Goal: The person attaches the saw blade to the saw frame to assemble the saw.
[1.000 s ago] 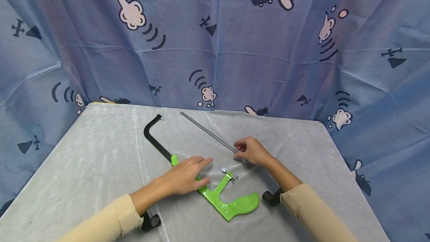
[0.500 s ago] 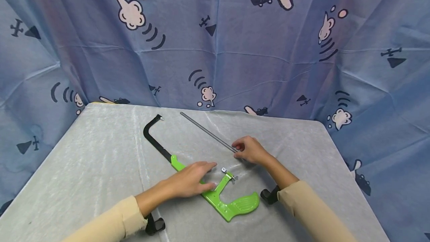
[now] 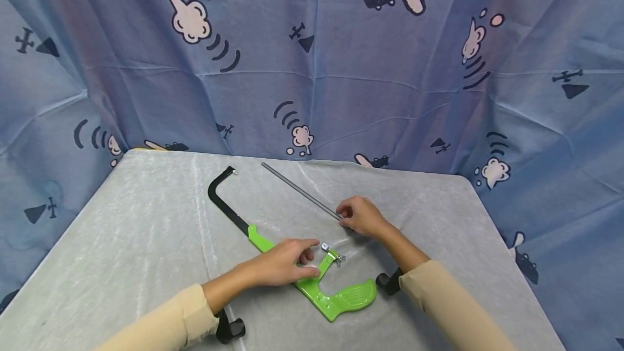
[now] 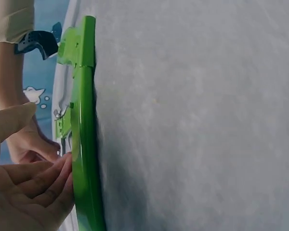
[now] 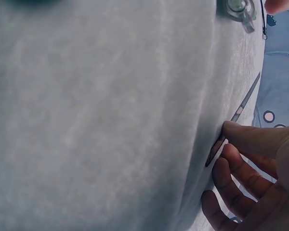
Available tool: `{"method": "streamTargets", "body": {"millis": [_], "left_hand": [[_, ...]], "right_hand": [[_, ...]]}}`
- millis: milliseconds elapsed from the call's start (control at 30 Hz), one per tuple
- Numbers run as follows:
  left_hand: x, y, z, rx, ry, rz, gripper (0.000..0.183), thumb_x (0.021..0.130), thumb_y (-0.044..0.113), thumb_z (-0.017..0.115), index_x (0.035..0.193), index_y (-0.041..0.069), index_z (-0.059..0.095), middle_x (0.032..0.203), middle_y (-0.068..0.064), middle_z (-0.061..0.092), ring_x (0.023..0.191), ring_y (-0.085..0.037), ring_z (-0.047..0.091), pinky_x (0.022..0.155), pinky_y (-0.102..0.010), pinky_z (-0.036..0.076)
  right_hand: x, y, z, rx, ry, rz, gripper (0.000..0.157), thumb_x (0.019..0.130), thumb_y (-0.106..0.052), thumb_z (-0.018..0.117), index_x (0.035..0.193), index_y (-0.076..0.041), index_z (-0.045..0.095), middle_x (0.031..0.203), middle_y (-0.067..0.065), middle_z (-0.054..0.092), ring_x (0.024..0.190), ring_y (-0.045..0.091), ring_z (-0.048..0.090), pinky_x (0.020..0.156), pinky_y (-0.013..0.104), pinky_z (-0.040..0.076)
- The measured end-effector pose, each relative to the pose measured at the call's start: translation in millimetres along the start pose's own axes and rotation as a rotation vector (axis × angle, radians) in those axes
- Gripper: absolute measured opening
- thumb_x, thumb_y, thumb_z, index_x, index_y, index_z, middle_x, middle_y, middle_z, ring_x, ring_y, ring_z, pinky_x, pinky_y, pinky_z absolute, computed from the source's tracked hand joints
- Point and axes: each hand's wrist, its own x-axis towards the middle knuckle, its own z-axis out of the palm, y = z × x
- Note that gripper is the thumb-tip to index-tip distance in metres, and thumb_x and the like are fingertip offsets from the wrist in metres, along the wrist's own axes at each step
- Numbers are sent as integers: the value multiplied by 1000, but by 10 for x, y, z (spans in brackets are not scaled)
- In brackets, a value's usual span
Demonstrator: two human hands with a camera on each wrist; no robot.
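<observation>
Pinches one end of a blade (image 3: 303, 193) with the right hand (image 3: 363, 216) and holds the left hand (image 3: 281, 263), spread between thumb and forefinger, over a green saw frame (image 3: 318, 296).

A green-and-black saw frame (image 3: 260, 241) and a thin grey strip (image 3: 302, 192) lie on the pale cloth-covered table (image 3: 146, 221).

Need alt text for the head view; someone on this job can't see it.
The right hand pinches a thin grey blade near its closer end; the left hand, thumb and forefinger apart, is over a green-and-black hacksaw frame. The frame lies on a pale table, with a blue printed curtain behind.
</observation>
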Motion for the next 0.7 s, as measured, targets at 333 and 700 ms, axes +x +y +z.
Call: {"method": "streamTargets", "body": {"millis": [333,700], "left_hand": [[61,25,45,-190,-38,-52,57,86,17,76,131,-10,54,96,-5,69,84,-4,64,76,-19,51],[113,53,92,-252,-46,-106,53,86,16,76,129,-10,57,95,-3,66,86,-4,62,78,-20,51]], "right_hand": [[17,-44,23,-37,13,-15,14,76,1,78,87,-5,72,75,0,64,71,14,58,70,34,47],[45,-67,24,-35,-12,28,16,76,3,76,88,-6,70,74,-1,62,70,12,55,69,34,47]]}}
